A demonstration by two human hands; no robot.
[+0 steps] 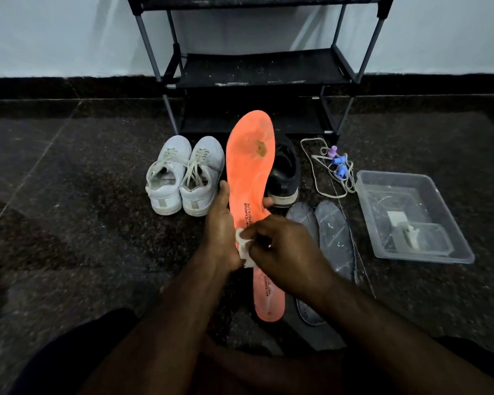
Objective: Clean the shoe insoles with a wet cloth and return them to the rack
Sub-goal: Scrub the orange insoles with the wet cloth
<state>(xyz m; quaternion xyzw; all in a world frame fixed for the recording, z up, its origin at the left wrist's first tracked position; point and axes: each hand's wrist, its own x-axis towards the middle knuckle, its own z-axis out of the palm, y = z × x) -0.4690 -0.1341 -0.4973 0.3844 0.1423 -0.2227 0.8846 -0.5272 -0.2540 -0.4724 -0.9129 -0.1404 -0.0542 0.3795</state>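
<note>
insole (250,158) orange, brown spot | cloth (244,248) white | sneakers (183,175) white | rack (257,69) black

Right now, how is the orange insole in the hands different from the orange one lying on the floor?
The held orange insole is raised off the floor in the left hand, while the floor orange insole lies flat. The held one shows a brown worn spot near its toe; the floor one is partly hidden under the right hand, so its toe cannot be seen. The white cloth is pressed on the held one only. Both are orange with dark printed lettering.
</note>
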